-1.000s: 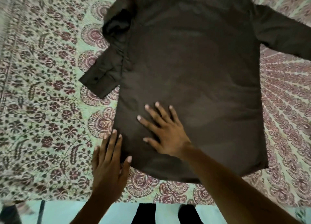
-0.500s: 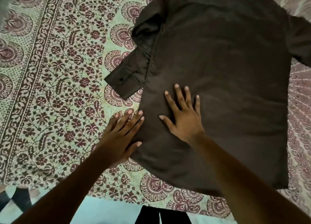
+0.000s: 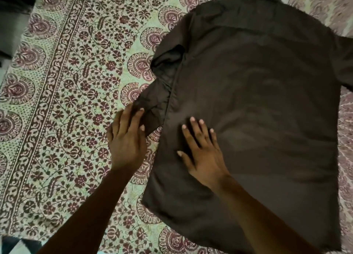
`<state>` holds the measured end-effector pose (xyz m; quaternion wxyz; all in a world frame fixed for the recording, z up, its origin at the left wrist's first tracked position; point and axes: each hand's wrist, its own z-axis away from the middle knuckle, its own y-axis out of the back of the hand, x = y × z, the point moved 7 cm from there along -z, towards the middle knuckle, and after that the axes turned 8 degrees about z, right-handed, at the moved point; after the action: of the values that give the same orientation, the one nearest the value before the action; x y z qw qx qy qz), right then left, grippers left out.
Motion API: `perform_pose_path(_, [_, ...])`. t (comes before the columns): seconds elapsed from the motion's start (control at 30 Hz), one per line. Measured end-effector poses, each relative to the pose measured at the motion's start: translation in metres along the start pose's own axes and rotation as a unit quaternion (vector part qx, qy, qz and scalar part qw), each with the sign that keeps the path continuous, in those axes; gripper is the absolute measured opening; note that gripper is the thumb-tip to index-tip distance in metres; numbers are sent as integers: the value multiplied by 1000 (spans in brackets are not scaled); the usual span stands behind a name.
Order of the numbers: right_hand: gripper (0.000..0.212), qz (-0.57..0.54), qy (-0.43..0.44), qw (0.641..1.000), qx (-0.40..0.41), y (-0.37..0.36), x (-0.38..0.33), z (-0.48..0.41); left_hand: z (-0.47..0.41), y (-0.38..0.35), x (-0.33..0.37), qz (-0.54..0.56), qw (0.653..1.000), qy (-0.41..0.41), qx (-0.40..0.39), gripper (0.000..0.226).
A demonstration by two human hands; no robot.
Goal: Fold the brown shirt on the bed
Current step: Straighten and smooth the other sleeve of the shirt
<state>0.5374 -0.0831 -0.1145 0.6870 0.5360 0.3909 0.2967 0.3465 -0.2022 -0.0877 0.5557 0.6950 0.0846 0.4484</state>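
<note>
Left hand (image 3: 127, 141) has shifted since half a second ago: then it lay at the lower side edge of the shirt body, now it sits farther up, on the end of the folded-in sleeve. Right hand (image 3: 203, 158) holds the same spot on the shirt body as before. Camera view has also swung, so the garment sits more to the right of the picture.

Task item: plain dark brown shirt (image 3: 267, 100), long-sleeved, spread flat with its back side up on a pale green bedspread (image 3: 66, 100) printed with maroon flowers and paisley medallions. Collar end points away from the person, hem lies nearest. The shirt covers the right part of the bed.

Near-side sleeve (image 3: 162, 85) is doubled back along the body's edge, rumpled near the shoulder. Its buttoned cuff (image 3: 153, 118) juts out onto the bedspread. The other sleeve (image 3: 343, 62) runs off the right edge.

Left hand: fingers extended and close together, tips lying on the cuff, palm over the bedspread just beside the shirt. Nothing gripped, as far as can be seen.

Right hand: palm down, fingers straight and spread, pressing the shirt body just inside its side seam.
</note>
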Motion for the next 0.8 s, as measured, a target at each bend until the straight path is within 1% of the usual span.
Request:
perform_pose_path(0.03, [69,-2,-11,1000,-5,-1,6,-12,-11,-2,-6,17,999,41,15,46])
perform_pose_path(0.1, [67,7,-5,1000,-12,-2,7,-29,-23,-3,-17,46,991,119,43,45])
perform_pose_path(0.2, [63,6,-4,1000,7,-5,-3,-41,-36,-12,-33,52,982,177,50,46])
perform_pose_path(0.27, [56,-5,-25,999,26,-1,-9,-44,-45,-14,-40,119,974,188,42,46])
perform_pose_path(0.3, [51,-15,-38,998,39,3,-14,-46,-50,-10,-42,151,970,184,47,40])
perform_pose_path(0.37, [41,-44,-66,994,72,11,-22,-50,-59,6,-46,169,969,165,68,29])
perform_pose_path(0.43, [35,-85,-88,988,91,18,-37,-58,-69,34,-57,181,962,170,111,28])
perform_pose_path(0.47, [35,-110,-98,985,88,21,-45,-65,-76,47,-66,202,954,179,128,29])
perform_pose_path(0.53, [38,-168,-123,976,67,23,-62,-82,-91,63,-95,279,925,211,145,26])
perform_pose_path(0.6, [45,-219,-170,959,54,25,-79,-108,-110,79,-134,334,897,249,150,19])
perform_pose_path(0.63, [47,-238,-200,948,63,28,-86,-122,-119,89,-152,352,885,262,156,21])
perform_pose_path(0.67, [49,-253,-224,938,79,30,-93,-138,-128,100,-167,364,876,271,164,25])
perform_pose_path(0.73, [53,-290,-261,916,99,29,-104,-172,-148,121,-189,367,871,274,176,30])
perform_pose_path(0.8, [65,-323,-296,893,100,24,-114,-208,-167,138,-214,380,860,285,188,30])
